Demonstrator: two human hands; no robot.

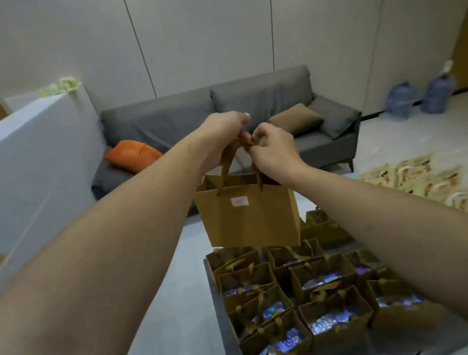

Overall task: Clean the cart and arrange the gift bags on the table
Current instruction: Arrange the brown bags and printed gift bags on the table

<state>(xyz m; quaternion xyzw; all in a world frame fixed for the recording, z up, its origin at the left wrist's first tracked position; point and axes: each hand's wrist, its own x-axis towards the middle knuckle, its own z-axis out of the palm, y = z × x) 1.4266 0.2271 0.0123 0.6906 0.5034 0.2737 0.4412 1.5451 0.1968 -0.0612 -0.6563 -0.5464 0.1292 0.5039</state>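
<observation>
A brown paper gift bag (252, 220) with a small white label hangs in the air in front of me, above the dark grey cart (220, 319). My left hand (220, 139) grips its ribbon handles from the left. My right hand (271, 149) pinches the same handles from the right. Both arms are stretched forward. On the cart below stand several more brown gift bags (321, 280) in rows, with shiny wrapped items inside.
A grey sofa (215, 112) with an orange cushion (133, 155) and a tan cushion stands against the far wall. A white counter (8, 171) runs along the left. Two blue water jugs (417, 97) stand at the right, and a patterned rug (432, 184) lies on the floor.
</observation>
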